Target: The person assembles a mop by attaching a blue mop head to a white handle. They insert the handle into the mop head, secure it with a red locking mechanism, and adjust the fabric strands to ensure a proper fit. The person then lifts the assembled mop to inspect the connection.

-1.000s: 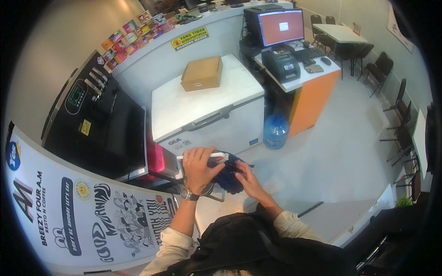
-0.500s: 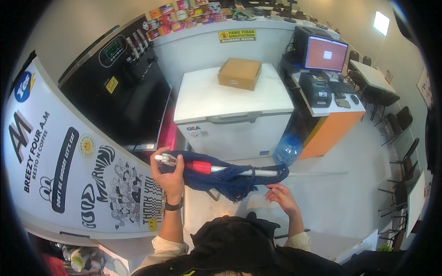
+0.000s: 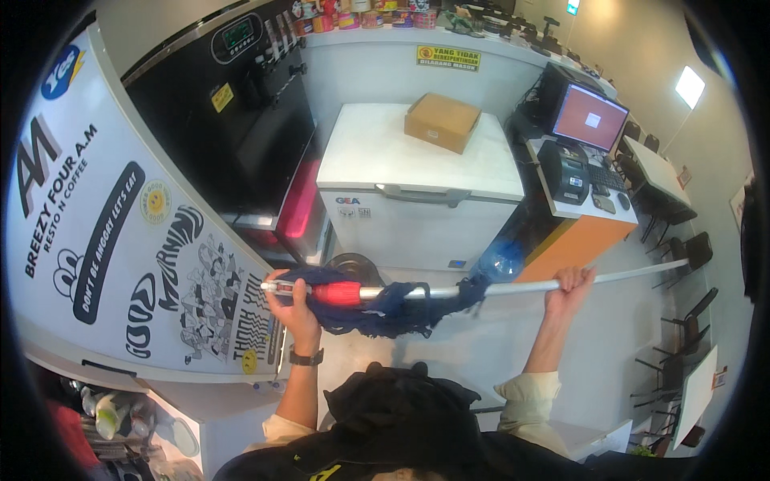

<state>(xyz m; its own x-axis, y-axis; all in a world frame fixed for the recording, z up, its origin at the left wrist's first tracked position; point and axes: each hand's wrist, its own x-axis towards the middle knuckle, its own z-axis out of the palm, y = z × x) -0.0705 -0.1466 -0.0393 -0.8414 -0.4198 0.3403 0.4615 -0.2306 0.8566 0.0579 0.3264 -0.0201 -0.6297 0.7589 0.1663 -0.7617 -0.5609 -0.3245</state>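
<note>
A string mop lies across in front of me, nearly level. Its dark blue strands (image 3: 377, 319) hang bunched along the pole, around a red socket (image 3: 337, 293) and a white clamp at the left end. My left hand (image 3: 298, 322) is closed on the clamp end, thumb and fingers to either side of it. Farther right, my right hand (image 3: 569, 290) wraps round the silver pole (image 3: 513, 288), beyond the strands. From there the pole runs on to the right, toward the chairs.
A white chest freezer (image 3: 425, 148) with a cardboard box (image 3: 443, 122) on top stands ahead. At its right are a blue water jug (image 3: 501, 260) and a computer desk (image 3: 589, 232). A printed white panel (image 3: 152, 240) flanks my left. Chairs (image 3: 698, 248) line the right.
My right hand has moved right and up and closed round the pole; before, it was open below the strands. The mop's pole now tilts slightly upward at the right.
</note>
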